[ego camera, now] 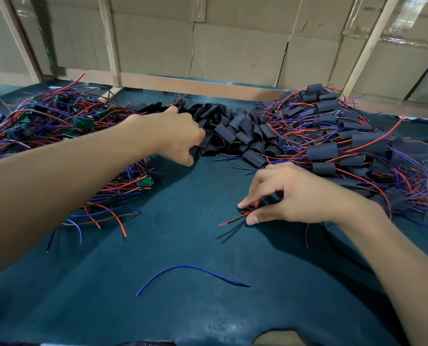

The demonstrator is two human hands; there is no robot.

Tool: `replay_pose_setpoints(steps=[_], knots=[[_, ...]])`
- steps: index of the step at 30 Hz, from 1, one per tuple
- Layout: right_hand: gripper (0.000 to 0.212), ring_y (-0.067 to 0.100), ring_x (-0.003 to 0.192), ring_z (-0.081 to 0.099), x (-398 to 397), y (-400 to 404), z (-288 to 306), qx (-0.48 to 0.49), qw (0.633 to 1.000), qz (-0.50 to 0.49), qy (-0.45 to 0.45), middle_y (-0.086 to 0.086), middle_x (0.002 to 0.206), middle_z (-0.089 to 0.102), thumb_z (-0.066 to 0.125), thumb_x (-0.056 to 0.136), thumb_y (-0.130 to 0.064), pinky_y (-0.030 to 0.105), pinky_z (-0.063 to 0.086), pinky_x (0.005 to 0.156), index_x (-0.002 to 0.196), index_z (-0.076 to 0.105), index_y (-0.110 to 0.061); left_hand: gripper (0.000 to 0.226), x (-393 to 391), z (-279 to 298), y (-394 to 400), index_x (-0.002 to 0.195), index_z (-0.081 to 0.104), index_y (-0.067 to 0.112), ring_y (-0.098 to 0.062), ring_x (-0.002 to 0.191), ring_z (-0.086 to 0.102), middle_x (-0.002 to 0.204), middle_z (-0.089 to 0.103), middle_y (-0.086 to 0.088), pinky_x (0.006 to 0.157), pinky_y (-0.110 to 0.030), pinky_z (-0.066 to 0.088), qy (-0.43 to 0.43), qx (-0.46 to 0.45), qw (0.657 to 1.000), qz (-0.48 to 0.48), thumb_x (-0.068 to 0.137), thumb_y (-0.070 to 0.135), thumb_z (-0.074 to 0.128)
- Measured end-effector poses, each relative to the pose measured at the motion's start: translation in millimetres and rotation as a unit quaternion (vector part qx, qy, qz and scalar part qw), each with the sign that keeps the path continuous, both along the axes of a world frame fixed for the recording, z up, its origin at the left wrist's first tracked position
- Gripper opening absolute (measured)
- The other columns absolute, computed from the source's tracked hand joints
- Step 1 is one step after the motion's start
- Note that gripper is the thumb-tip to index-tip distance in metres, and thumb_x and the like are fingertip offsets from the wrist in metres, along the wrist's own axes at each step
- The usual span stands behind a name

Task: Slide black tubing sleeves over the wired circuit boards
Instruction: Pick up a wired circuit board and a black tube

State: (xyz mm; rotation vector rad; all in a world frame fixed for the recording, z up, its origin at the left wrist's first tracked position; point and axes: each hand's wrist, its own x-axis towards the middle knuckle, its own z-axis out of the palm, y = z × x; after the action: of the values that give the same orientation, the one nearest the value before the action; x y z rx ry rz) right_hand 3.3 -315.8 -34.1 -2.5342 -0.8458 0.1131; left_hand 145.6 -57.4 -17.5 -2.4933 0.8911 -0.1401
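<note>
A heap of loose black tubing sleeves (235, 132) lies at the middle back of the dark green table (183, 308). My left hand (175, 133) reaches into the heap's left edge, fingers curled round a sleeve. Bare green circuit boards with red and blue wires (83, 121) are piled at the left. Sleeved boards (345, 143) are piled at the right. My right hand (297, 196) rests in front of that pile and pinches red wires (238, 217) of a board that the palm hides.
A loose blue wire (190, 270) lies on the table near the front. A single green board (144, 181) sits under my left forearm. Cardboard panels and wooden slats (208, 46) wall off the back of the table.
</note>
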Motion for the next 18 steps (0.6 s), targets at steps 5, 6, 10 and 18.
replay_pose_setpoints(steps=[5, 6, 10, 18], knots=[[0.011, 0.008, 0.087, 0.057, 0.9, 14.5, -8.4, 0.005, 0.996, 0.053, -0.073, -0.012, 0.09, 0.068, 0.08, 0.084, -0.04, 0.029, 0.037, 0.085, 0.094, 0.083, -0.035, 0.047, -19.7, -15.3, 6.1, 0.108, 0.065, 0.018, -0.025, 0.108, 0.048, 0.104, 0.058, -0.001, 0.091, -0.051, 0.034, -0.077, -0.035, 0.996, 0.032, 0.085, 0.056, 0.047], [0.007, 0.008, 0.086, 0.058, 0.7, 17.2, -10.3, 0.014, 0.994, 0.06, -0.088, -0.011, 0.091, 0.068, 0.079, 0.087, -0.036, 0.03, 0.039, 0.085, 0.091, 0.083, -0.032, 0.047, -22.6, -16.7, 7.7, 0.105, 0.065, 0.017, -0.025, 0.107, 0.049, 0.103, 0.058, -0.001, 0.092, -0.05, 0.034, -0.096, -0.041, 0.994, 0.029, 0.086, 0.055, 0.046], [0.011, 0.013, 0.082, 0.068, 1.2, 18.2, -15.6, 0.133, 0.986, 0.018, -0.096, -0.006, 0.087, 0.072, 0.072, 0.095, -0.024, 0.032, 0.051, 0.079, 0.091, 0.078, -0.016, 0.041, -29.9, -19.3, 9.9, 0.098, 0.061, 0.014, -0.026, 0.103, 0.054, 0.099, 0.061, -0.003, 0.091, -0.046, 0.033, -0.133, -0.061, 0.989, 0.014, 0.086, 0.05, 0.046], [0.016, 0.017, 0.063, 0.06, -0.9, 28.8, -19.8, 0.327, 0.926, -0.089, -0.167, -0.007, 0.076, 0.059, 0.063, 0.1, -0.017, 0.029, 0.049, 0.06, 0.108, 0.077, -0.019, 0.043, -60.4, -13.2, 10.8, 0.106, 0.066, 0.009, -0.031, 0.095, 0.057, 0.096, 0.064, -0.008, 0.091, -0.043, 0.04, -0.203, -0.216, 0.953, -0.066, 0.087, 0.04, 0.043]])
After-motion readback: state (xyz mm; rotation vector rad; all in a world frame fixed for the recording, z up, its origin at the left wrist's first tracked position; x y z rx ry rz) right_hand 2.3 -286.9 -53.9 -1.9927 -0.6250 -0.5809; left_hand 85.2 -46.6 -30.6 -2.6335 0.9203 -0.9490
